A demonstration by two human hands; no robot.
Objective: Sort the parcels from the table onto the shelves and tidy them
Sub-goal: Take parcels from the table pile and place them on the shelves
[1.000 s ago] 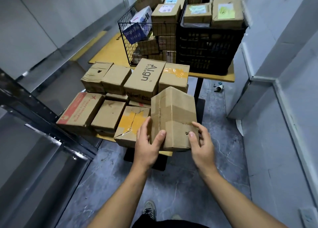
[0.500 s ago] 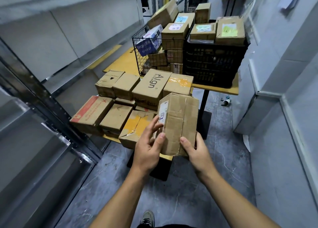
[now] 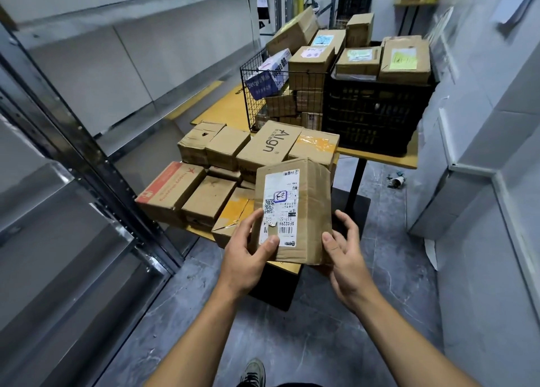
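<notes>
I hold a brown cardboard parcel [image 3: 304, 205] upright in front of me, its white shipping label facing me. My left hand [image 3: 248, 252] grips its lower left corner, thumb on the label. My right hand [image 3: 344, 249] cups its lower right edge, thumb on the front face. Behind it, several more cardboard parcels [image 3: 210, 164] lie packed together on a yellow table [image 3: 380, 155]. Grey metal shelves [image 3: 96, 100] run along the left side.
A wire basket [image 3: 263, 100] and a black plastic crate [image 3: 377, 115] stand at the table's back, both loaded with parcels. A grey wall and ledge [image 3: 473, 164] close off the right. The tiled floor [image 3: 321, 328] lies below, my shoe visible at the bottom.
I have turned the parcel in my hands so that its labelled face now points at me. The view has lifted and shows more of the shelves.
</notes>
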